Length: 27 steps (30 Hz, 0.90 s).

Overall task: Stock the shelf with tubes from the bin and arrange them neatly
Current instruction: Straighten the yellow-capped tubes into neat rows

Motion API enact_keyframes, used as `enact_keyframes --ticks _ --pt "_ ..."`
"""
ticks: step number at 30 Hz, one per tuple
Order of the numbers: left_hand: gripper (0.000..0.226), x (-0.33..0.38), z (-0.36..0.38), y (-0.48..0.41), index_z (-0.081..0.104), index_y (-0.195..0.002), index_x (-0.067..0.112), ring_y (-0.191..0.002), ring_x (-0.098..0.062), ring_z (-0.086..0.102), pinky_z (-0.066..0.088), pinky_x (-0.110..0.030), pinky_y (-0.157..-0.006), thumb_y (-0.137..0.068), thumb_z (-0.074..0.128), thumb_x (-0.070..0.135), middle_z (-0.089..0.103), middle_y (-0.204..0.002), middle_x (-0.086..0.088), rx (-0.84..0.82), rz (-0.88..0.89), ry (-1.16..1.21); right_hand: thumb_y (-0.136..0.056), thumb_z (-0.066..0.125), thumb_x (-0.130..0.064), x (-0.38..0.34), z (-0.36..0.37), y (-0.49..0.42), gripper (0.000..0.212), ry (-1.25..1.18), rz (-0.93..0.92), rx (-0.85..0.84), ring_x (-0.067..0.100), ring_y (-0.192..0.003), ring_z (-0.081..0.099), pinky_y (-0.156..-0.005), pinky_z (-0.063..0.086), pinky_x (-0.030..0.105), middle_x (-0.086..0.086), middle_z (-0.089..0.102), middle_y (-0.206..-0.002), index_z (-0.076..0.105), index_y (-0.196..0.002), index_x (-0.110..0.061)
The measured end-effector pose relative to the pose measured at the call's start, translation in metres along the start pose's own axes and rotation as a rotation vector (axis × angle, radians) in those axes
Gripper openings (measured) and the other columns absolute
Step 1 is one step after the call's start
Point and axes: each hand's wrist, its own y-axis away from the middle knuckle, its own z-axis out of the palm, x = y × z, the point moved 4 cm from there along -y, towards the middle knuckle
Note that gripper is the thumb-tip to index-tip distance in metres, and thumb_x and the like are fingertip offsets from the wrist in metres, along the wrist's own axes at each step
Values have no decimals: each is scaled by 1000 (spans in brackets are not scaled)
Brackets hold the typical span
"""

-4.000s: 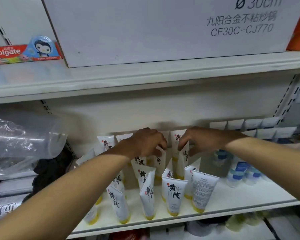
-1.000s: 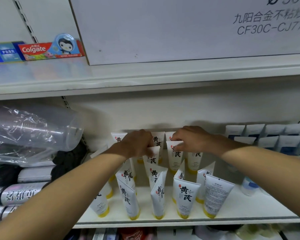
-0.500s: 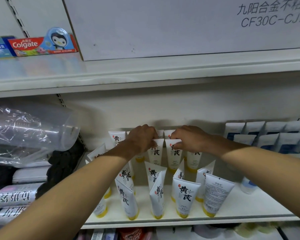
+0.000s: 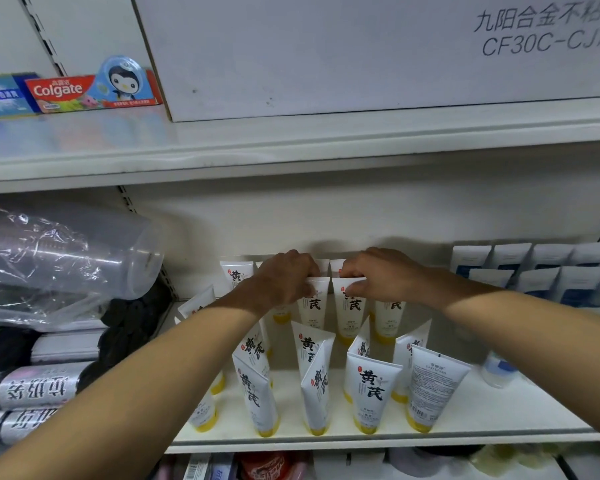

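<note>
L hand fingers curled, pinching top of white tube. R hand pinches neighbour tube, just beside at 3 o'clock. Both upright, mid-back of shelf; front tubes at 6 o'clock.

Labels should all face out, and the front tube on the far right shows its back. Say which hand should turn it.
Right. The turned tube stands below the right forearm, nearer the right hand; the left hand would have to cross the standing tubes.
</note>
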Motion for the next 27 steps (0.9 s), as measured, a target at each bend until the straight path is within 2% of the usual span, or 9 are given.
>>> enact_keyframes --ticks 4,7,10,13,17,20,22,25,27 --pt "29 -2 -10 5 65 -116 23 -106 -23 60 48 -33 -90 -87 66 26 66 -114 -3 6 37 75 -87 61 -36 -3 -7 -1 21 -9 1 8 16 -86 61 -75 49 32 -7 67 -96 65 -105 -26" --pt "22 -17 -38 15 69 -111 21 -98 -17 65 50 -32 -89 -89 64 19 71 -104 0 108 25 126 -88 60 -35 -9 -12 -4 26 -50 -1 21 15 -92 64 -83 52 35 -6 70 -105 65 -111 -25" --pt "15 -40 -62 32 73 -99 18 -93 -16 65 51 -32 -85 -90 64 26 72 -97 2 150 -38 120 -90 59 -36 -19 -13 -10 30 -66 -18 19 14 -96 65 -85 53 37 -5 70 -108 65 -116 -22" --pt "22 -58 -60 46 73 -93 17 -88 -15 64 50 -30 -79 -86 68 37 71 -93 1 79 -117 53 -90 60 -36 -31 -11 -18 33 -72 -27 5 15 -99 65 -87 53 37 -3 69 -113 64 -119 -21" --pt "23 -68 -50 54 71 -106 19 -99 -15 64 50 -28 -88 -83 69 18 70 -106 1 -82 -134 66 -90 60 -38 -48 -8 -27 29 -30 -70 -28 17 -93 65 -83 54 37 -2 70 -108 66 -113 -21" --pt "38 -67 -43 59 70 -112 21 -97 1 62 50 -21 -87 -81 64 0 69 -111 5 -232 -48 103 -89 60 -36 -53 -4 -33 26 10 -69 -83 18 -87 62 -78 52 35 -3 67 -102 67 -109 -20" --pt "40 -66 -32 58 70 -115 22 -84 12 58 45 -15 -81 -79 71 5 68 -110 11 -276 -8 67 -89 61 -34 -54 0 -35 25 36 -59 -108 18 -85 61 -74 51 34 -2 65 -100 66 -108 -19" --pt "38 -70 -17 49 70 -115 24 -102 -14 63 48 -28 -88 -78 76 25 68 -114 2 -208 -1 9 -90 59 -34 -55 5 -36 23 79 -61 -114 18 -81 54 -66 42 30 -4 54 -92 64 -105 -16" --pt "37 -74 -13 44 69 -116 20 -106 -22 60 47 -30 -88 -81 74 31 64 -114 -3 -156 -30 -6 -91 59 -33 -55 6 -37 20 76 -60 -107 17 -77 49 -61 34 29 -5 47 -87 62 -102 -16"
